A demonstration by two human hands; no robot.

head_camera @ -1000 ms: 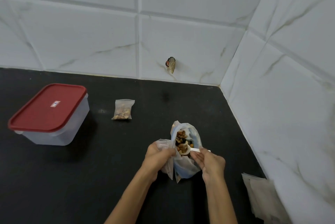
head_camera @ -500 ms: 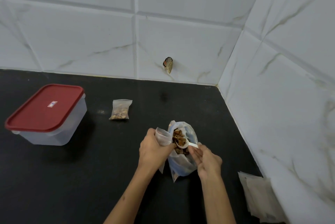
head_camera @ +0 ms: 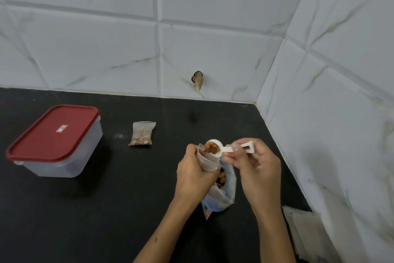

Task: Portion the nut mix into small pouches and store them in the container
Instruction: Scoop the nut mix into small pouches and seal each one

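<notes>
1. Head view: the right hand (head_camera: 255,169) has lifted the white scoop (head_camera: 215,150), loaded with nuts, out of the big nut bag (head_camera: 221,194) to the mouth of the small pouch (head_camera: 207,161), which the left hand (head_camera: 191,175) grips.
2. One filled pouch (head_camera: 142,133) lies on the bench (head_camera: 106,209); the red-lidded container (head_camera: 55,139) is closed, so storing waits.

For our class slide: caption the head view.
Right hand tips a scoop of nuts into a pouch held by the left hand.
</notes>
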